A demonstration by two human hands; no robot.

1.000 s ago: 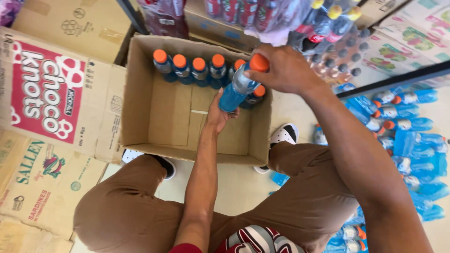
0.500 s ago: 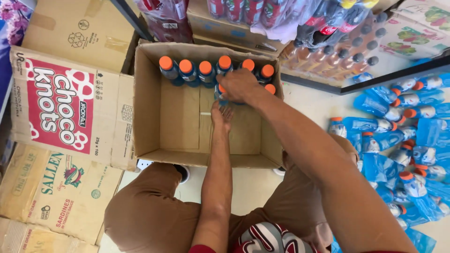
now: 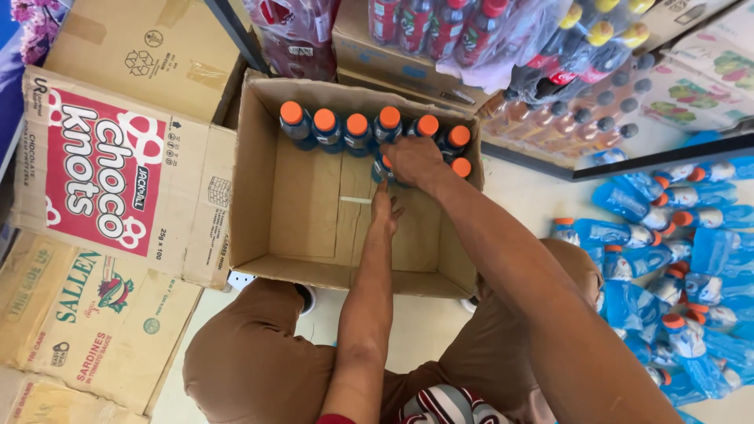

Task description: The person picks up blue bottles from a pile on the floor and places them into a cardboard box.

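An open cardboard box (image 3: pixel 259 180) stands on the floor between my knees. Along its far wall stands a row of blue drink bottles with orange caps (image 3: pixel 324 129). My right hand (image 3: pixel 412 161) is closed over the top of another blue bottle (image 3: pixel 380 173), which stands just in front of that row, next to one more bottle (image 3: pixel 462 168) by the right wall. My left hand (image 3: pixel 385 208) lies flat on the box floor, fingers stretched toward the foot of the held bottle. The held bottle's cap is mostly hidden by my fingers.
Several loose blue bottles (image 3: pixel 667 259) lie in a heap on the floor at the right. Printed cardboard cartons (image 3: pixel 110 180) are stacked at the left. Shrink-wrapped packs of drinks (image 3: pixel 550 55) fill the low shelf behind the box.
My right hand has lowered the blue bottle from above the box down into it, in front of the back row. My left hand has stayed on the box floor.
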